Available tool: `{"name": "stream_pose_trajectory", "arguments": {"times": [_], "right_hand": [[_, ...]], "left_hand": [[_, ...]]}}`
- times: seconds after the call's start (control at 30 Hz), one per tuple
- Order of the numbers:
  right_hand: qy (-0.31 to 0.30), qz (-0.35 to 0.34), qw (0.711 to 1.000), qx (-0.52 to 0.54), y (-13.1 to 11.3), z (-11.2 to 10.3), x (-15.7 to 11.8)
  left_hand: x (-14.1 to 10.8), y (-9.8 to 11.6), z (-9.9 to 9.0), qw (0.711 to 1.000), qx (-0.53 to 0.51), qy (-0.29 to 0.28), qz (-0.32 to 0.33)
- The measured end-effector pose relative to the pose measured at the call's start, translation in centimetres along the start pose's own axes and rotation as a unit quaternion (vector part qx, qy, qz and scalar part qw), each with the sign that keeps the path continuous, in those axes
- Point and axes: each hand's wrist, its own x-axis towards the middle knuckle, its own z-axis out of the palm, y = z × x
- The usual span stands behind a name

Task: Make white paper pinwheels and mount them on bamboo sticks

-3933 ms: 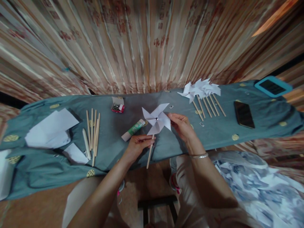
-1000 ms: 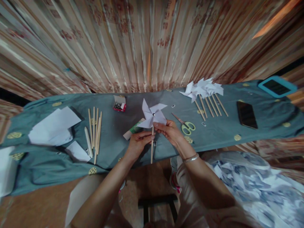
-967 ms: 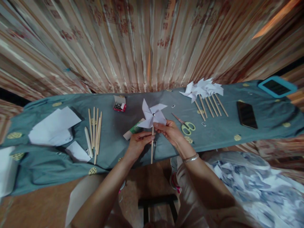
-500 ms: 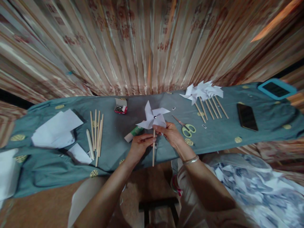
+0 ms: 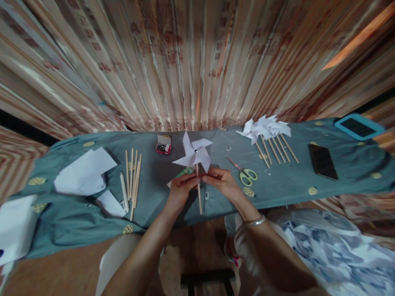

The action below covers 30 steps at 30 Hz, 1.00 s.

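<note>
A white paper pinwheel (image 5: 201, 154) on a wooden stick stands upright in front of me, a round pin head at its centre. My left hand (image 5: 182, 188) pinches the stick below the blades. From the other side my right hand (image 5: 222, 183), with a bangle on its wrist, has its fingers closed at the same stick just under the blades. Partly hidden behind my left hand lies a green and white tube (image 5: 186, 171). Scissors (image 5: 247, 176) with green handles rest to the right of my right hand.
Left on the cloth-covered table (image 5: 166, 201) are paper sheets (image 5: 82, 174), loose wooden sticks (image 5: 135, 181), a white pen-like stick (image 5: 124, 187) and an open box of pins (image 5: 163, 146). Right are several pinwheels (image 5: 265, 127), a phone (image 5: 323, 161) and a blue-framed device (image 5: 359, 126).
My right hand has slid down from the blades to the stick. The pinwheel's blades have turned slightly. The whole view has shifted a little.
</note>
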Motion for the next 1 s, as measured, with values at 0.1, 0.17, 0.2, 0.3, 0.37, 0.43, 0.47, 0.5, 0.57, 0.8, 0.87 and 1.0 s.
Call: {"name": "stream_pose_trajectory", "arguments": {"times": [0.1, 0.17, 0.2, 0.3, 0.37, 0.43, 0.47, 0.5, 0.57, 0.8, 0.87, 1.0], "right_hand": [[-0.011, -0.003, 0.997, -0.081, 0.3, 0.1, -0.7], [-0.021, -0.003, 0.991, -0.131, 0.5, 0.4, -1.2], [-0.027, -0.003, 0.989, -0.146, 0.6, 0.6, -1.5], [-0.041, -0.010, 0.985, -0.165, 1.0, 1.4, -1.9], [-0.037, -0.019, 0.984, -0.173, 1.1, 2.0, -2.1], [-0.030, -0.026, 0.983, -0.181, 1.3, 2.4, -2.1], [-0.027, -0.030, 0.982, -0.187, 1.3, 2.6, -2.0], [-0.022, -0.037, 0.980, -0.197, 1.2, 2.9, -1.9], [-0.003, -0.058, 0.972, -0.227, 0.8, 3.2, -1.7], [0.122, -0.110, 0.858, -0.487, -4.5, 0.2, -1.7], [0.158, -0.081, 0.796, -0.579, -5.9, -2.8, -1.7], [0.207, 0.034, 0.621, -0.755, -7.0, -9.6, -0.8]], "left_hand": [[0.1, 0.5, -0.1, 0.999, -0.025, 0.019, 0.018], [0.1, 0.9, -0.2, 0.998, -0.043, 0.031, 0.028], [0.1, 1.1, -0.3, 0.998, -0.052, 0.036, 0.032], [0.0, 1.7, -0.5, 0.996, -0.066, 0.043, 0.043], [-0.1, 1.9, -0.7, 0.996, -0.063, 0.042, 0.053], [-0.2, 1.9, -0.7, 0.996, -0.063, 0.036, 0.060], [-0.2, 1.9, -0.7, 0.995, -0.067, 0.033, 0.062], [-0.2, 1.8, -0.7, 0.995, -0.071, 0.031, 0.065], [-0.3, 1.8, -0.7, 0.994, -0.084, 0.029, 0.069], [-0.8, 1.6, -1.0, 0.993, -0.097, 0.030, 0.065], [-1.0, 1.4, -1.1, 0.994, -0.086, 0.022, 0.062], [-1.6, 0.7, -1.3, 0.996, -0.066, 0.001, 0.060]]}}
